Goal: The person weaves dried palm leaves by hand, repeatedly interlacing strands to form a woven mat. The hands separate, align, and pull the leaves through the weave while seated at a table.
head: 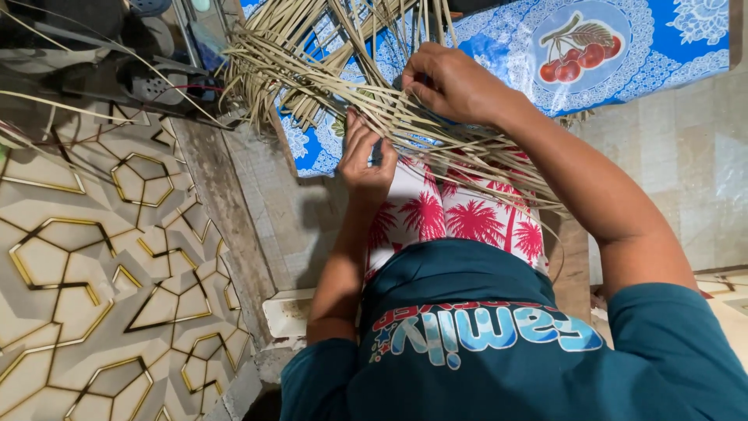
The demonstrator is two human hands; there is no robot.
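A loose weave of pale dried leaf strips (327, 70) lies across my lap and spreads onto a blue mat (670, 47). My left hand (365, 160) is at the near edge of the weave, fingers curled around a few strips. My right hand (448, 82) presses on top of the strips a little farther out, pinching some between thumb and fingers. Under the strips show my white shorts (460, 218) with red palm prints and my teal shirt (506, 351).
The blue mat has white lace patterns and a cherry picture (580, 51). To the left is a floor with gold hexagon lines (93, 265), a grey concrete strip (257, 218), and sandals (156, 82) at the top left. Loose strips trail over the floor.
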